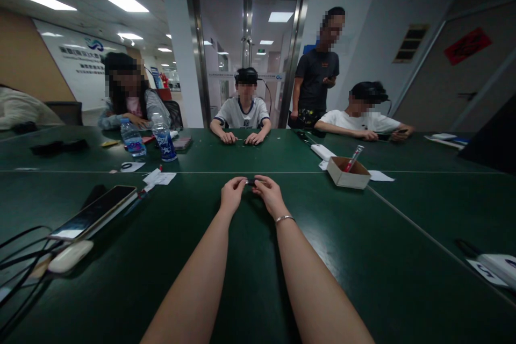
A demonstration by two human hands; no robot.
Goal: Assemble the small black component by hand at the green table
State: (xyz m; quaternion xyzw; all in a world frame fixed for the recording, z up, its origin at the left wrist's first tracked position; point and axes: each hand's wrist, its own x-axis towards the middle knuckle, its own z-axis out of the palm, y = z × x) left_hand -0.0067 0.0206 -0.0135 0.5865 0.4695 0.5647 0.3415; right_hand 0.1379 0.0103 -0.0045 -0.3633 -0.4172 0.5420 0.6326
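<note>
Both my arms reach forward over the dark green table point(363, 258). My left hand point(231, 194) and my right hand point(267, 192) meet at the table's middle, fingers curled. Between their fingertips they pinch a small dark object point(250, 181) that is too small to name. A thin bracelet point(284, 219) circles my right wrist.
A phone point(93, 211) and a white pack with cables point(69, 256) lie at the left. Two water bottles point(163, 138) stand far left. An open cardboard box point(347, 172) with a red pen sits to the right. Three people sit across the table; one stands by the glass door.
</note>
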